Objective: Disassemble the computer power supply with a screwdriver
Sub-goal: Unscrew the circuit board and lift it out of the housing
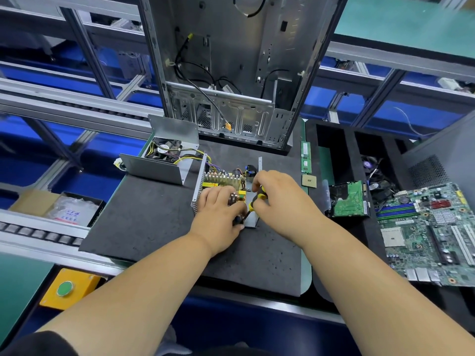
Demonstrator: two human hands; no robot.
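Your right hand (276,199) grips the yellow-and-black screwdriver (254,200), tip down inside the opened power supply (226,187) mid-table, toward the far edge; your left hand (218,217) curls over its circuit board, steadying it.

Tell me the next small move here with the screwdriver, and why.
Probably keep the left hand steadying the open power supply and turn the screwdriver gripped in the right hand. Its tip points down near the board's front edge, the cover is already off, and the board still sits in its tray. The screw itself is hidden.
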